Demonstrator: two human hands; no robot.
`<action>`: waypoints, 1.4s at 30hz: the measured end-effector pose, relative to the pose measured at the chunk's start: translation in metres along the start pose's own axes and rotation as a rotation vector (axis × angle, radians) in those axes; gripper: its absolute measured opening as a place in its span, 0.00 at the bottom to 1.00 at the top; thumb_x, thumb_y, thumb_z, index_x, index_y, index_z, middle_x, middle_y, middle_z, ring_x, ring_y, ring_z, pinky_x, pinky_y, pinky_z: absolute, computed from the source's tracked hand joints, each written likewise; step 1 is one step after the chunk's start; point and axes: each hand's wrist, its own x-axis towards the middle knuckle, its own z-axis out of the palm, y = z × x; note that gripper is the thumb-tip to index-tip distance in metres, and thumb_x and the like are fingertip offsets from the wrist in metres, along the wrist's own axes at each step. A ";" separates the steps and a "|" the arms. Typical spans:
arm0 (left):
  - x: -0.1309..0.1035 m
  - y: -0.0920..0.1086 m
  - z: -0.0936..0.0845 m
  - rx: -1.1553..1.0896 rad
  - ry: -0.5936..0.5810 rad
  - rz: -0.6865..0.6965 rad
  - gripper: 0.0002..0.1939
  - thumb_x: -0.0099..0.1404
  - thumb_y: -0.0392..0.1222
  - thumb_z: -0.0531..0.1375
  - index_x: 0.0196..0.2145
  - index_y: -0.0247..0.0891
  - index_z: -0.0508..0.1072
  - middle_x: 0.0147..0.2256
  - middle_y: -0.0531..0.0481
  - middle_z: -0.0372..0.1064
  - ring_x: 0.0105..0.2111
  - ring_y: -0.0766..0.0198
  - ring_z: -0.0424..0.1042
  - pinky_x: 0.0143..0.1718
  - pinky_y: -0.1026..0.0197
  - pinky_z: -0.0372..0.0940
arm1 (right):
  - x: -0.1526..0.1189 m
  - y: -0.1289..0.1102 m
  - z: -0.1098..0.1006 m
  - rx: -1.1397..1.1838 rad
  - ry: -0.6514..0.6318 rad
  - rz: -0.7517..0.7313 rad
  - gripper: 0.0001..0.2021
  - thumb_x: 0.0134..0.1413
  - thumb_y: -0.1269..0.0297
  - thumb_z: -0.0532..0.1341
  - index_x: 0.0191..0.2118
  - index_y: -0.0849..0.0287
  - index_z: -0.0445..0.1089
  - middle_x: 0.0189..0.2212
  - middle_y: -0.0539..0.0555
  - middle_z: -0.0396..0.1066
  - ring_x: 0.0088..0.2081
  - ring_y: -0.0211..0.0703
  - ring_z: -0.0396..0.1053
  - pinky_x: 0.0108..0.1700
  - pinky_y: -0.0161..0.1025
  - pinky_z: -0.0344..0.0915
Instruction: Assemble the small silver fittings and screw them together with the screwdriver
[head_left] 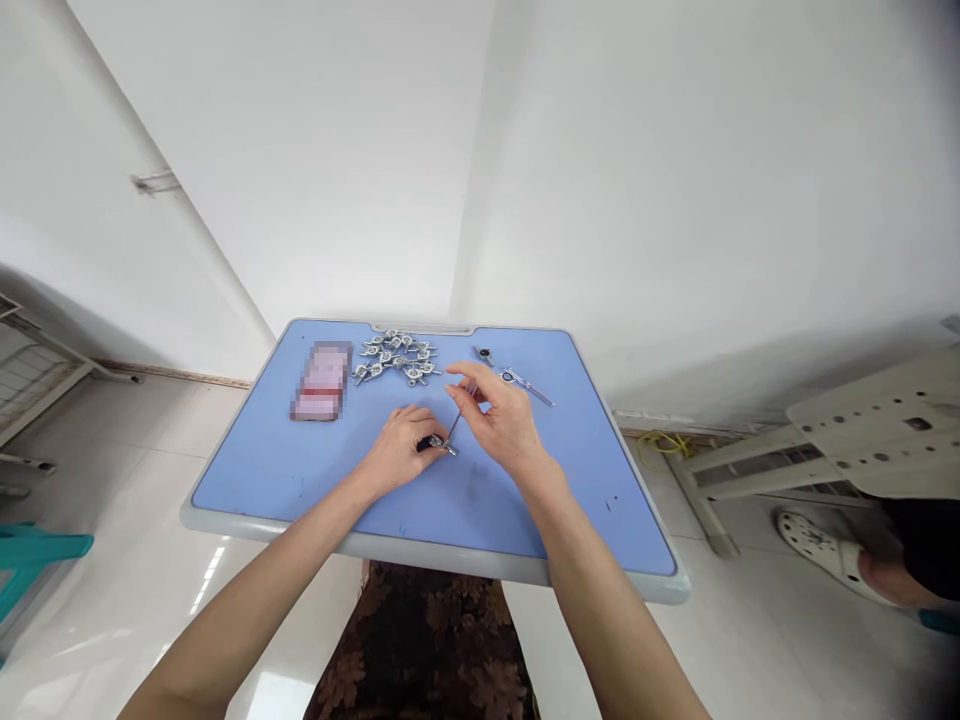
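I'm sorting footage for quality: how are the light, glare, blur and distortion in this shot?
Head view: soft, even light, with only faint shadows under the hands on the blue table; window glare streaks the glossy floor at lower left; wide-angle distortion bends the walls and stretches the forearms; the flat object on the table is pixelated; the small metal parts are too fine to resolve; the right corner darkens.

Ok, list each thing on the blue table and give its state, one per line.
Left hand: closed on the tool's dark end.
Right hand: pinching the thin metal tool's upper end.
Thin metal tool: held, tilted.
Metal clips: piled, untouched.
Phone: lying flat.
Scissors-like tool: lying flat.
Blue table: standing.
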 end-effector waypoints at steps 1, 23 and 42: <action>0.000 0.000 0.000 0.000 -0.001 -0.003 0.01 0.61 0.37 0.63 0.34 0.40 0.75 0.34 0.51 0.72 0.38 0.58 0.68 0.41 0.55 0.57 | 0.000 0.000 -0.003 -0.006 -0.025 0.004 0.10 0.62 0.64 0.55 0.47 0.54 0.68 0.29 0.51 0.69 0.27 0.38 0.66 0.31 0.37 0.65; 0.000 -0.002 0.002 -0.008 -0.006 -0.011 0.04 0.63 0.39 0.63 0.36 0.41 0.77 0.35 0.50 0.73 0.39 0.57 0.69 0.43 0.53 0.59 | -0.001 -0.002 -0.018 -0.032 -0.123 -0.042 0.10 0.65 0.63 0.53 0.49 0.53 0.67 0.34 0.53 0.70 0.33 0.41 0.68 0.38 0.40 0.67; 0.001 -0.002 0.003 -0.013 0.003 -0.006 0.03 0.62 0.38 0.63 0.35 0.40 0.77 0.35 0.49 0.73 0.39 0.57 0.69 0.44 0.53 0.59 | 0.000 -0.004 -0.011 0.054 -0.023 -0.086 0.13 0.64 0.66 0.53 0.51 0.53 0.68 0.33 0.52 0.72 0.32 0.40 0.70 0.38 0.41 0.70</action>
